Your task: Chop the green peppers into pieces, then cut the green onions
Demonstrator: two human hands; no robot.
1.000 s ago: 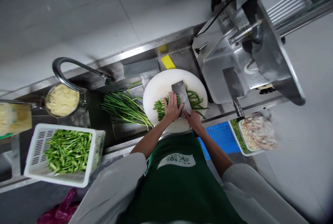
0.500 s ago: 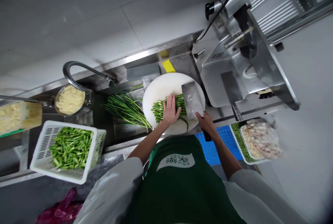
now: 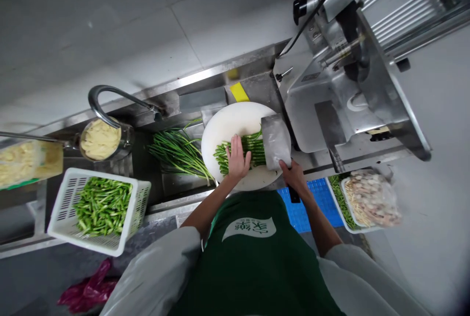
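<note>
A bundle of asparagus [image 3: 257, 152] lies across the round white cutting board [image 3: 240, 116]. My left hand [image 3: 238, 160] rests flat on it with fingers stretched out, pressing the stalks from above. My right hand [image 3: 293, 175] is closed around the grip of a cleaver [image 3: 276, 140]. The broad blade is over the right end of the bundle and the board's right side, hiding what lies beneath. Left of the board, long thin green stalks [image 3: 181, 155] lie over the sink area.
A white basket [image 3: 144, 208] of cut green pieces stands at left, near a pot of pale slices [image 3: 101, 139] under the faucet [image 3: 96, 95]. A slicing machine [image 3: 312, 110] with a second cleaver [image 3: 330, 127] stands right, above a container of bagged food [image 3: 370, 193]. A yellow block [image 3: 239, 92] lies behind.
My left hand has shifted slightly left along the asparagus. The cleaver and my right hand have moved a little right, uncovering more of the bundle between hand and blade.
</note>
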